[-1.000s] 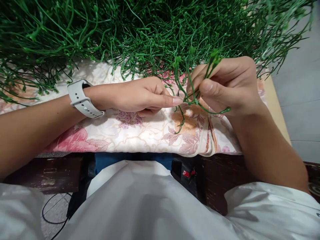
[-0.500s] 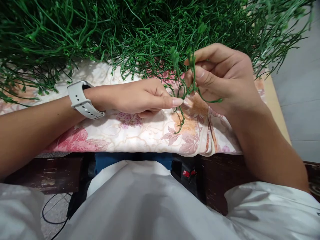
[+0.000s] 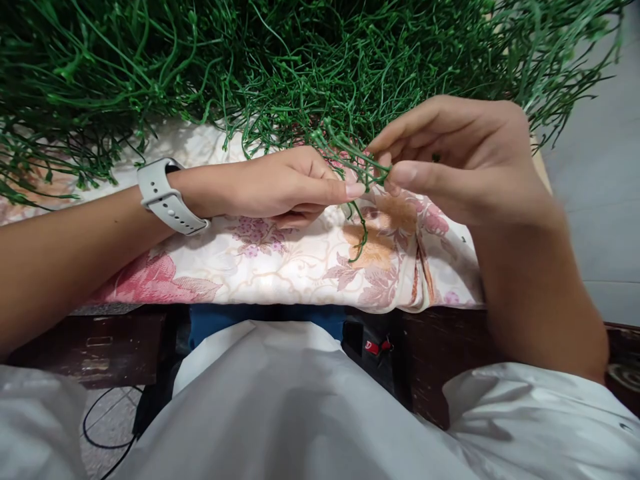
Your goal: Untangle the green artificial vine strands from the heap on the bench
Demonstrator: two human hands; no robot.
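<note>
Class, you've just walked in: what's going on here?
A person's left hand pinches a thin, branching green plastic-looking sprig, and the right hand pinches it too, close by. Part of it hangs down over a white floral-patterned cloth. Beyond both hands lies a large, tangled mass of similar green stems.

A floral cloth [image 3: 280, 267] lies on the table [image 3: 541, 165] under heaped green stems [image 3: 300, 60].

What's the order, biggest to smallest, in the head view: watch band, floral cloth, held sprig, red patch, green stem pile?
1. Green stem pile
2. Floral cloth
3. Watch band and held sprig: unsure; the sprig spans farther but is thin and spread out
4. Red patch
</note>
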